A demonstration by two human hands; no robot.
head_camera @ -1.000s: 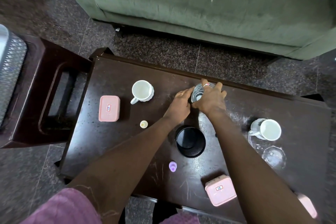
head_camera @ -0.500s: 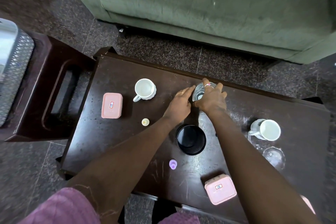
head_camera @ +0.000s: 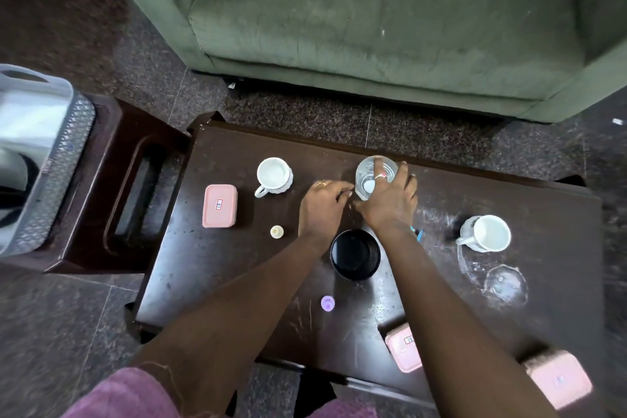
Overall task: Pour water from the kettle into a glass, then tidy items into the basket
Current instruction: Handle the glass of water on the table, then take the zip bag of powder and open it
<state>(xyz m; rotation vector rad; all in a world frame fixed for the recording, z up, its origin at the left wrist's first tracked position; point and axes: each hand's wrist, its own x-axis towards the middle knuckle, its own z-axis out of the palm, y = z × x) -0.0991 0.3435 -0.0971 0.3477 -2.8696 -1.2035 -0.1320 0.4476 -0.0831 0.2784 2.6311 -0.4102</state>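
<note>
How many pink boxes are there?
3. One pink box lies on the table's left side near a white mug, one at the near edge, one blurred at the bottom right. Arms may hide more.

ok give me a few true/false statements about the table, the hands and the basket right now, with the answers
1. The right hand grips the clear glass. True.
2. The left hand holds a white mug. False: it holds no mug; it rests beside the glass, and the left mug stands untouched.
3. Two white mugs are on the table. True; the second mug is at the right.
4. The grey basket sits on the table with the mugs. False: it is on a separate stool at the left.
5. The pink box lies inside the black bowl. False: it lies left of the mug.
</note>
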